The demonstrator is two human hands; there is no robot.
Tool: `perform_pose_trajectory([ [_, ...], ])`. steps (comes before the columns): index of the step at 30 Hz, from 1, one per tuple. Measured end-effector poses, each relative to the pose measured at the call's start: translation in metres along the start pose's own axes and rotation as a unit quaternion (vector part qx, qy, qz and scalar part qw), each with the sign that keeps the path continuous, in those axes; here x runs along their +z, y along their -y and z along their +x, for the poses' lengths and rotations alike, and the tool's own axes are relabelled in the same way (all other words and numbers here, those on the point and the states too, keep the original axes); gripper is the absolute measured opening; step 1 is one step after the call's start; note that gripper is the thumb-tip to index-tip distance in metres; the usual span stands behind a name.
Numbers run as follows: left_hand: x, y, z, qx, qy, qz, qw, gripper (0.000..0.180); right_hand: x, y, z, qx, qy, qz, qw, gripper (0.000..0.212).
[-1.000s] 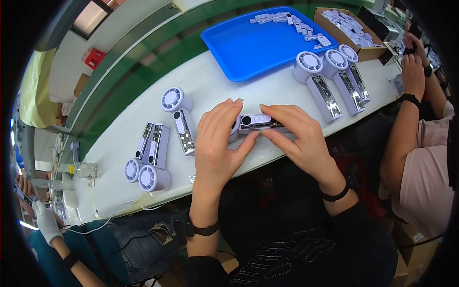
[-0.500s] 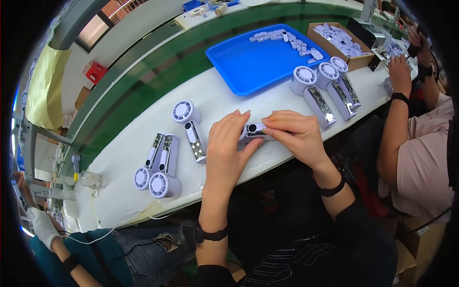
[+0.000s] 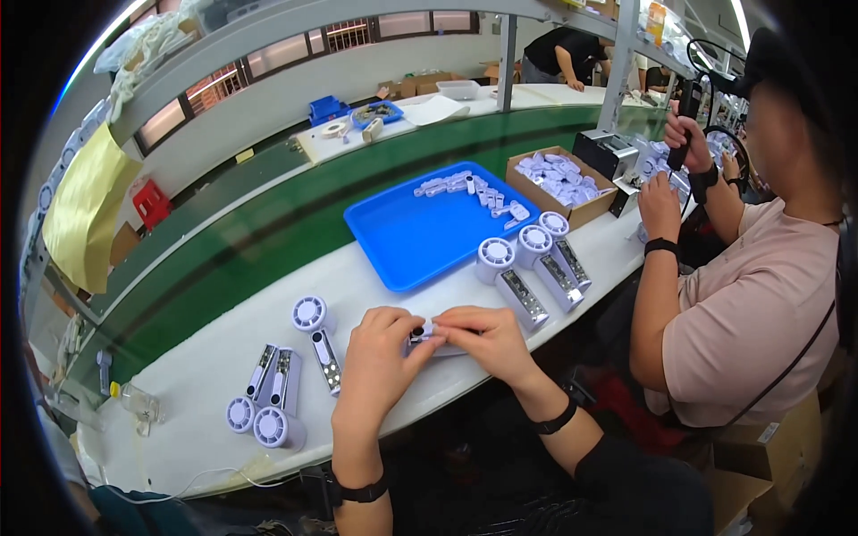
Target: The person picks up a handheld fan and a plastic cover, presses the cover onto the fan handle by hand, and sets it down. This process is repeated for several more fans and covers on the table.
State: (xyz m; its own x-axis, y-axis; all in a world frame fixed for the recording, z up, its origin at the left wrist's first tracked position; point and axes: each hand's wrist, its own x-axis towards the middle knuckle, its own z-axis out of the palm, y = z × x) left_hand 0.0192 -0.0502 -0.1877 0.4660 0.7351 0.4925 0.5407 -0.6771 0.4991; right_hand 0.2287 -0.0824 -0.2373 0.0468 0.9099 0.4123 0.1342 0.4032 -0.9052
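Observation:
Close to the table's near edge, my left hand (image 3: 380,362) wraps round a lavender handheld fan (image 3: 449,350), whose head it mostly covers. My right hand (image 3: 490,343) is closed at the fan's handle, thumb and fingertips pressing on a small lavender strip (image 3: 426,330) with a black round end. Left of my hands lies another handheld fan (image 3: 310,314), its open handle showing a circuit board and a similar strip. Two more fans (image 3: 272,427) rest further left, heads toward me. Several fans (image 3: 496,255) with bare boards stand in a row to the right.
A blue tray (image 3: 393,255) with several small lavender strips lies beyond my hands. Behind the right-hand fans is a cardboard box (image 3: 572,214) full of lavender parts. A co-worker (image 3: 724,313) sits at the right. A clear bottle (image 3: 138,402) and white cable (image 3: 210,473) are at the left.
The view has tilted up and swung right, so the table sits lower and the co-worker shows more fully. Both hands stay closed at the same fan. The co-worker's hands now hold a black tool upright.

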Motion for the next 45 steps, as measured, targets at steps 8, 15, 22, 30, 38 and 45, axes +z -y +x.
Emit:
perform_pose_trajectory([
  [8,-0.012,0.002,0.002,-0.020,0.055,-0.041,0.997,0.029,-0.010,0.009,0.003,-0.082,0.050,-0.029,0.995,0.015],
  [15,-0.007,0.004,0.001,0.018,0.046,-0.057,0.997,0.023,-0.010,0.001,0.002,-0.051,0.049,0.008,0.997,0.016],
  [22,-0.001,0.003,0.000,0.067,0.008,-0.015,0.998,0.020,-0.014,0.007,0.006,0.006,0.069,0.017,0.997,0.020],
  [30,0.002,0.002,-0.002,0.083,-0.024,0.039,0.995,0.017,-0.017,0.008,0.005,0.009,0.096,0.010,0.995,0.020],
  [38,0.000,0.002,-0.004,0.056,-0.017,0.002,0.998,0.021,-0.011,0.012,0.000,-0.034,0.078,-0.052,0.995,0.022],
  [45,-0.003,-0.001,-0.007,0.028,-0.011,-0.048,0.998,0.030,0.001,0.008,0.000,-0.201,0.035,-0.148,0.968,0.027],
])
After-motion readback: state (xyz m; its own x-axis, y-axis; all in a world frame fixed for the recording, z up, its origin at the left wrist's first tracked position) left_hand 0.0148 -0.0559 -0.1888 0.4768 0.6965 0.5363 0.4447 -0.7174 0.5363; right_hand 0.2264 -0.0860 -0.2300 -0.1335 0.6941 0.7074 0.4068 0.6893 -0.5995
